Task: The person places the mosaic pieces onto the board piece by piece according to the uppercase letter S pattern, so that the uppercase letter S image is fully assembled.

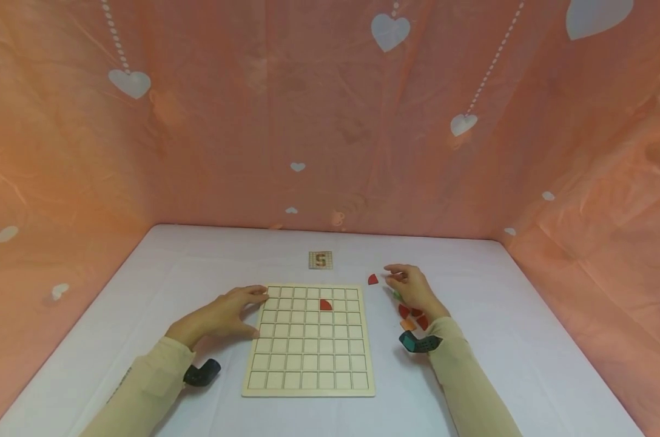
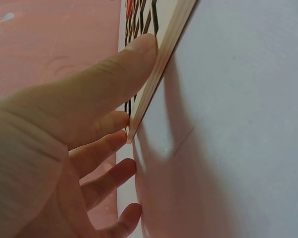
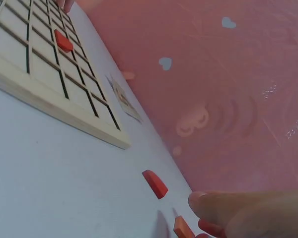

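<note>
The right hand's [image 1: 410,287] grip is loose, thumb and forefinger parted, near a lone red piece [image 1: 372,279] on the white tabletop [image 1: 199,258]. The left hand [image 1: 226,312], fingers relaxed, touches the left edge of a gridded wooden board [image 1: 308,392] bearing one red quarter-circle [image 1: 326,304]. Beyond the board lies a small patterned card [image 1: 321,260].

a pale gridded board [image 1: 310,346] lies flat, bearing one red quarter-round piece [image 1: 326,304].

Grid-lined cream board [image 1: 308,392], red pieces [image 1: 372,280], white tabletop [image 1: 499,297], orange-pink backdrop [image 1: 319,109] with pale hearts [image 1: 390,31]
</note>
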Motion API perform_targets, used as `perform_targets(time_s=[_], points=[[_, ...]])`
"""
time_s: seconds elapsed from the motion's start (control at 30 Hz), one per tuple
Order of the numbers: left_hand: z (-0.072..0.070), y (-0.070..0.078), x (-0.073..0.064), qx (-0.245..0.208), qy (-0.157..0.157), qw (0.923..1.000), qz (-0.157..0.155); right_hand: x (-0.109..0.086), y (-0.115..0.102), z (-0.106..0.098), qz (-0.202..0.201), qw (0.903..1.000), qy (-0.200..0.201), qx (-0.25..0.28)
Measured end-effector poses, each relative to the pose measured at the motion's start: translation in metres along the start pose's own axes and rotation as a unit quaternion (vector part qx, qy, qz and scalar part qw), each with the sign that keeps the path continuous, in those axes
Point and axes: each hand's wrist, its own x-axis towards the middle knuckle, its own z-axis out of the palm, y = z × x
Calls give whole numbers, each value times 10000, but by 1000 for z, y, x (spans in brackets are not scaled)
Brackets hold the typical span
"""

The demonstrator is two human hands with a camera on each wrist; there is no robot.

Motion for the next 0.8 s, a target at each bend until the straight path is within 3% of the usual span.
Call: perform_targets(time_s=[0.4,0.8], points=[[0,0,0,69,-10,10000,-40,1,6,-3,44,9999,122,-75],[-1,2,-2,-3,-1,10000,15,-2,12,-2,433,9990,-45,-68]])
